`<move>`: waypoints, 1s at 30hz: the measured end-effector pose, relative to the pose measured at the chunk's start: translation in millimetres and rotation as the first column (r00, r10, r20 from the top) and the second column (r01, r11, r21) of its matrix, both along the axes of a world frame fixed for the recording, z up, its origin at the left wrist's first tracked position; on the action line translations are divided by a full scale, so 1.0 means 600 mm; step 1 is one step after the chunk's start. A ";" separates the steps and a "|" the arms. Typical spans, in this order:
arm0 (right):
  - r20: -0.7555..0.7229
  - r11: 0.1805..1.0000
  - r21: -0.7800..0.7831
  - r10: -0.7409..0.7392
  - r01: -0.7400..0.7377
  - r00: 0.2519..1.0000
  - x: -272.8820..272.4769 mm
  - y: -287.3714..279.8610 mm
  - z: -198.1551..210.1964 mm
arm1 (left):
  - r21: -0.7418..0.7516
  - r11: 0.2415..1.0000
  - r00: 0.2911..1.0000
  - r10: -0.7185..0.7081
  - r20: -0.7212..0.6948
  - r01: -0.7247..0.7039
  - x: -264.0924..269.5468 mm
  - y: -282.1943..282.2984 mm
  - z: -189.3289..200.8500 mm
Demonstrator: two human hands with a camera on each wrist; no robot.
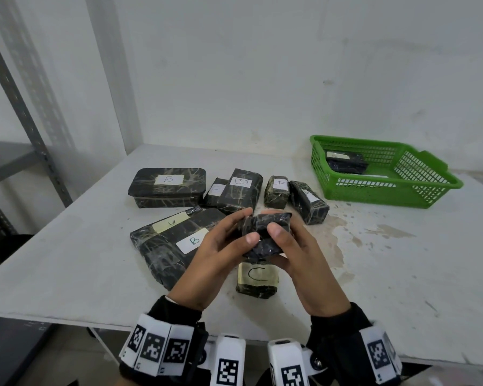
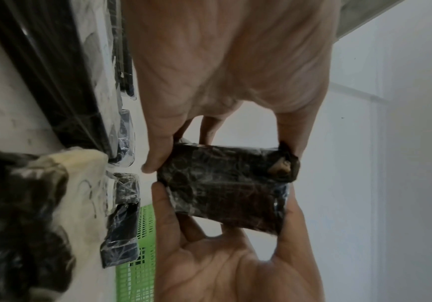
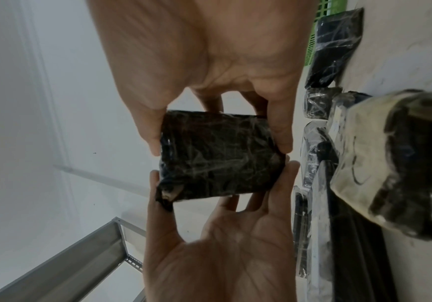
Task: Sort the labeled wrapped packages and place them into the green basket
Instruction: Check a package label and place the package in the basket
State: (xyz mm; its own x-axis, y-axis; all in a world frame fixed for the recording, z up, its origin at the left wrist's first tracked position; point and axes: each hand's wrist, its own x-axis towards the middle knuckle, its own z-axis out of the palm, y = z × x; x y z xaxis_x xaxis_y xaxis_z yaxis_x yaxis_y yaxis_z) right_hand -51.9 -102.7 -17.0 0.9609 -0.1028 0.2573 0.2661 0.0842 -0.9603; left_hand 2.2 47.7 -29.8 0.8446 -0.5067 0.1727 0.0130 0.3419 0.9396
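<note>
A small dark wrapped package (image 1: 264, 232) is held above the table between both hands, and no label shows on it. My left hand (image 1: 232, 235) grips its left side with thumb and fingers. My right hand (image 1: 293, 243) grips its right side, thumb on top. The wrist views show the same package (image 2: 225, 188) (image 3: 217, 157) pinched from both ends, with one torn corner. The green basket (image 1: 385, 192) stands at the back right and holds one labelled package (image 1: 346, 162).
Several wrapped packages lie on the white table (image 1: 67, 260): a B box (image 1: 168, 188), another B (image 1: 240, 193), an A (image 1: 277, 190), a large B (image 1: 176, 249), and a C (image 1: 258, 280) right under my hands. A metal rack (image 1: 25, 121) stands left.
</note>
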 end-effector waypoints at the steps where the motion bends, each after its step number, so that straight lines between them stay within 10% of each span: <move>1: -0.018 1.000 0.010 0.020 -0.020 1.000 0.000 -0.002 -0.002 | -0.001 1.000 1.000 0.002 -0.003 -0.002 0.001 0.000 -0.002; 10: -0.198 0.987 0.145 0.103 -0.074 0.975 0.004 -0.016 0.016 | 0.022 0.998 0.989 -0.069 0.131 0.067 0.007 0.017 0.004; 30: 0.021 0.997 -0.057 -0.060 0.061 0.998 0.010 -0.037 0.034 | 0.138 0.987 0.978 0.055 0.202 -0.084 0.003 0.012 0.008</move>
